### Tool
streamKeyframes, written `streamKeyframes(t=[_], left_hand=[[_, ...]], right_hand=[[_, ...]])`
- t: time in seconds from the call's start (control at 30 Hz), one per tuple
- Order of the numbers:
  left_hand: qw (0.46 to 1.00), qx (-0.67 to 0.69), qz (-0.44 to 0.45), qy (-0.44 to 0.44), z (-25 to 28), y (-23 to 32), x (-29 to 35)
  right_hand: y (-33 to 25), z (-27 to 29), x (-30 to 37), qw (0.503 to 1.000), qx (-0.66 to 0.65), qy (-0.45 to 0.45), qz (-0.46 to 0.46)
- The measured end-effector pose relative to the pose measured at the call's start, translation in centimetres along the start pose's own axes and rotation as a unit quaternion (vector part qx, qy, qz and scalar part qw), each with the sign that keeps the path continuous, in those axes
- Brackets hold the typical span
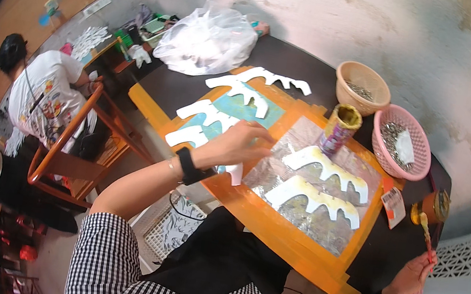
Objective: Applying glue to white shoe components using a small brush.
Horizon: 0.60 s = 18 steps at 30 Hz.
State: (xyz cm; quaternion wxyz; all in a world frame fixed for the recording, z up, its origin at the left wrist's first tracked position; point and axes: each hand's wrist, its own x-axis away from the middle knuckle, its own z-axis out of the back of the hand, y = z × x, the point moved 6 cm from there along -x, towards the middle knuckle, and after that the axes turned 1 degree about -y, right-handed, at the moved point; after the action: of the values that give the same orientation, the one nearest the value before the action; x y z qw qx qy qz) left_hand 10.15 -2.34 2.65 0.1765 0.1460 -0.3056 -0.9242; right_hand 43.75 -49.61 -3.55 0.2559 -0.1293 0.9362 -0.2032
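Note:
My left hand (240, 146) reaches over the middle of the table, its fingers loosely bent and apart, with nothing visible in them. Close by lie white scalloped strips (207, 112), partly hidden by the hand. At the right, my right hand (411, 272) grips a brush (426, 234) by its red handle; its raised tip is coated in yellowish paste. Next to that tip is an amber jar (435, 207). Two more scalloped strips, an upper one (327, 168) and a lower one (313, 200), lie on a smeared clear sheet (319, 235), with yellowish paste along their upper edges.
A paste-streaked can (340, 129) stands behind the strips. Beige (350, 73) and pink (381, 150) baskets hold small metallic pieces. A white plastic bag (206, 39) sits at the back. Orange tape (290, 271) borders the work area. Left, a person (52, 89) sits by a wooden chair (67, 134).

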Motion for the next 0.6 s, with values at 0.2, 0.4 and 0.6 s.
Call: streamKeyframes(t=[0.2,0.4,0.6], left_hand=[[0.948,-0.227,0.159,0.159,7.9,-10.8,8.7],[0.946,-0.127,0.267,0.133,8.0,-13.0,10.7],[0.956,0.161,0.24,0.05,9.0,-8.1,10.0]], right_hand=[[-0.3,1.0,-1.1,0.997,-0.042,-0.059,0.006],[2.8,-6.0,-3.3,0.987,0.141,-0.057,0.047],[6.3,-19.3,-7.1,0.926,0.335,-0.14,0.101]])
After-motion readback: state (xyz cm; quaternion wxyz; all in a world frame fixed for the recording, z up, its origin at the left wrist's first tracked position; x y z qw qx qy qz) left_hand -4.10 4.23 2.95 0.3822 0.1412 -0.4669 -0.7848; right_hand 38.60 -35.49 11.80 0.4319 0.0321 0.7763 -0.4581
